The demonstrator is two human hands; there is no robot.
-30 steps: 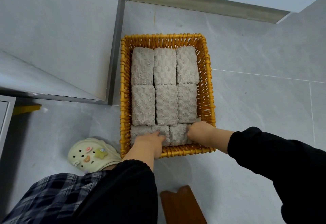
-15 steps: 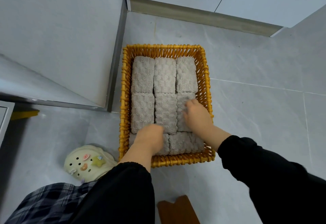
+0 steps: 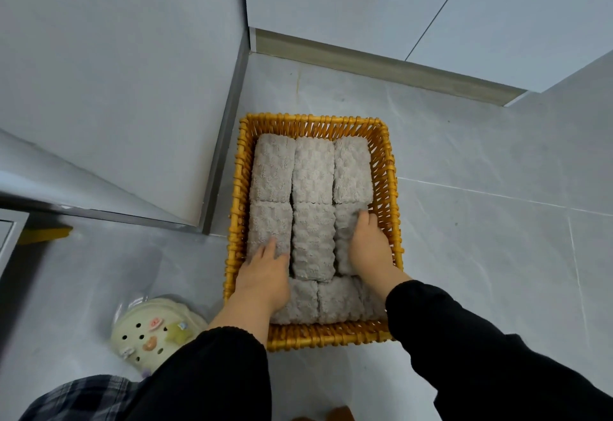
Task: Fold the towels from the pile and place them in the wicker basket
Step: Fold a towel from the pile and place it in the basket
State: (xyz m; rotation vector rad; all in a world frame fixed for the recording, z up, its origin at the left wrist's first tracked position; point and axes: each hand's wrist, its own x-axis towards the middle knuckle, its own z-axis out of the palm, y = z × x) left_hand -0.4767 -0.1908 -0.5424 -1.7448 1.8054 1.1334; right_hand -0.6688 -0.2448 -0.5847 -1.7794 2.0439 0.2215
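The towels [image 3: 313,238] lie packed in the basket [image 3: 391,188], long axes 12 to 6, the left grip [image 3: 265,274] flat on the 9 o'clock one, the right grip [image 3: 368,248] on the 3 o'clock one (fingers straight, pinching nothing).

One head-worn wide-angle camera looks steeply down from above at the floor [image 3: 481,254], facing forward toward the wall base. The basket [image 3: 384,168] sits near, centred in frame; both sleeves enter from the bottom edge. No second view exists.
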